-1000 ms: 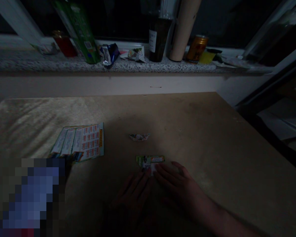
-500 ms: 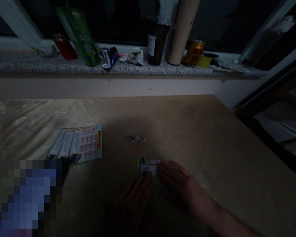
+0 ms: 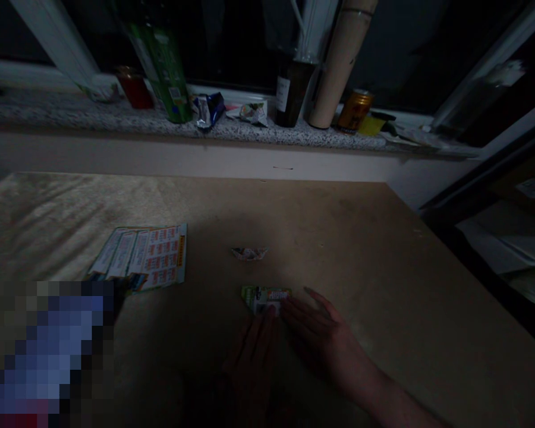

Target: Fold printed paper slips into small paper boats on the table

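A small folded piece of green printed paper (image 3: 266, 297) lies on the brown table (image 3: 365, 249) in dim light. My left hand (image 3: 255, 351) lies flat with its fingertips on the paper's near edge. My right hand (image 3: 321, 333) rests flat just to the right, its fingers stretched out and touching the paper's right side. A small folded paper boat (image 3: 248, 254) sits a little farther back on the table, apart from both hands.
A printed leaflet (image 3: 147, 258) lies at the left. A stone window ledge (image 3: 71, 116) behind holds a green carton (image 3: 163, 65), a dark bottle (image 3: 291, 89), a cardboard tube (image 3: 339, 65), a gold can (image 3: 354, 111) and wrappers. The table's right edge drops off.
My hands have stayed on the folded paper, with the left hand's fingers drawn closer together and nearer the right hand. The view has shifted slightly down and to the left.
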{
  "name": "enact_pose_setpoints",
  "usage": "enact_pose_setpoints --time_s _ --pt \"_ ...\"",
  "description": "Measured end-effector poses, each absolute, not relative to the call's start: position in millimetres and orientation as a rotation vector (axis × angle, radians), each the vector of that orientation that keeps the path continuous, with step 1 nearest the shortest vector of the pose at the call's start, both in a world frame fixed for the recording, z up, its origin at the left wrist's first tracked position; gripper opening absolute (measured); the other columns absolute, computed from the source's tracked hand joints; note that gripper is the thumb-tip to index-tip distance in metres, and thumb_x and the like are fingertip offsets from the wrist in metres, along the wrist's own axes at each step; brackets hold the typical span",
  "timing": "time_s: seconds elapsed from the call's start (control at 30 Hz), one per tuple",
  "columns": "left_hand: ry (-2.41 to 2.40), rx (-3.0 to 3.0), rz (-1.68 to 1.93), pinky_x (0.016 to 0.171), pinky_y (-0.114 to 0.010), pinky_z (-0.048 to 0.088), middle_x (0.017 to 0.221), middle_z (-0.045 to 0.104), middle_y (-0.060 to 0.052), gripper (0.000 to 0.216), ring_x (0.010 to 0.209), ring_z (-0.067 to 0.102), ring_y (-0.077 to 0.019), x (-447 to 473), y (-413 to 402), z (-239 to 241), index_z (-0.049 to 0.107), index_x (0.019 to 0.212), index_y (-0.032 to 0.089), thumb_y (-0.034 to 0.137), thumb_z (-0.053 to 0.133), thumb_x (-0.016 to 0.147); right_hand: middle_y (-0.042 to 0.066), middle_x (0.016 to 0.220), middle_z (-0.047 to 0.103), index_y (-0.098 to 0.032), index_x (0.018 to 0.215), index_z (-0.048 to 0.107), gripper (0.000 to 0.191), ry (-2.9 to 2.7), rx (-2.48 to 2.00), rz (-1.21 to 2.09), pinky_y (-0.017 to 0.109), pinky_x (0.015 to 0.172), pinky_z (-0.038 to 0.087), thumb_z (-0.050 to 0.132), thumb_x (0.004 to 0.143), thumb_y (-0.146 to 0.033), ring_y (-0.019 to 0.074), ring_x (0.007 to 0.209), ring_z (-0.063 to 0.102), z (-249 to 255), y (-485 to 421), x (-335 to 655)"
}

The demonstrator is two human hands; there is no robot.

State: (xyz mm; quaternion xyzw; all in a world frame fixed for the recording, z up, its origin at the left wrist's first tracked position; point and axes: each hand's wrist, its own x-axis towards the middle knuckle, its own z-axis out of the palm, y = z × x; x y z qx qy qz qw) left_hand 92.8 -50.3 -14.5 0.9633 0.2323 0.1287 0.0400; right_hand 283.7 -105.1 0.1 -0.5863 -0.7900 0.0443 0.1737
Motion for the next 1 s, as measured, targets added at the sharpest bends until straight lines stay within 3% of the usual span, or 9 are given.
enact_pose_setpoints --time_s 0.23,0.5,0.63,0.8,1.0 --pt "0.657 3.068 0.367 0.105 -0.039 0.022 0.140 0.042 -0.013 0.072 0.127 0.036 -0.0270 90 -47 -9 0.032 0.139 0.008 0.054 0.042 0.084 0.009 0.146 0.031 -0.018 0.137 0.037 0.052 -2.289 -1.849 0.036 0.061 0.106 0.023 0.050 0.087 -0.026 0.0297 0.136 0.023 3 -107 296" --pt "0.823 3.067 0.536 0.105 -0.039 0.021 0.138 0.044 -0.014 0.070 0.127 0.037 -0.0270 98 -41 -20 0.040 0.134 0.007 0.054 0.041 0.082 0.009 0.139 0.044 -0.014 0.137 0.036 0.052 -2.299 -1.768 0.039 0.059 0.106 0.029 0.050 0.087 -0.023 0.0274 0.132 0.032 -2 -107 295" --pt "0.907 3.031 0.561 0.102 -0.035 0.029 0.137 0.045 -0.015 0.062 0.127 0.039 -0.0251 112 -49 -21 0.037 0.135 0.004 0.039 0.041 0.084 0.011 0.137 0.046 -0.008 0.136 0.037 0.050 -2.331 -1.666 -0.015 0.052 0.107 0.033 0.047 0.088 -0.018 0.0246 0.130 0.037 -8 -111 289" --pt "0.801 3.019 0.472 0.102 -0.033 0.033 0.136 0.046 -0.015 0.056 0.126 0.041 -0.0229 116 -55 -19 0.039 0.134 0.003 0.028 0.038 0.084 0.010 0.136 0.048 -0.009 0.135 0.039 0.045 -2.377 -1.592 -0.029 0.041 0.107 0.037 0.040 0.089 -0.011 0.0193 0.129 0.038 -16 -121 288" --pt "0.904 3.084 0.454 0.100 -0.036 0.034 0.135 0.049 -0.011 0.052 0.123 0.044 -0.0250 111 -55 -22 0.045 0.131 0.009 0.029 0.039 0.084 0.005 0.129 0.056 -0.010 0.122 0.054 0.033 -2.433 -1.369 -0.323 0.045 0.114 0.009 0.038 0.094 -0.019 0.0186 0.129 0.039 -30 -137 288"
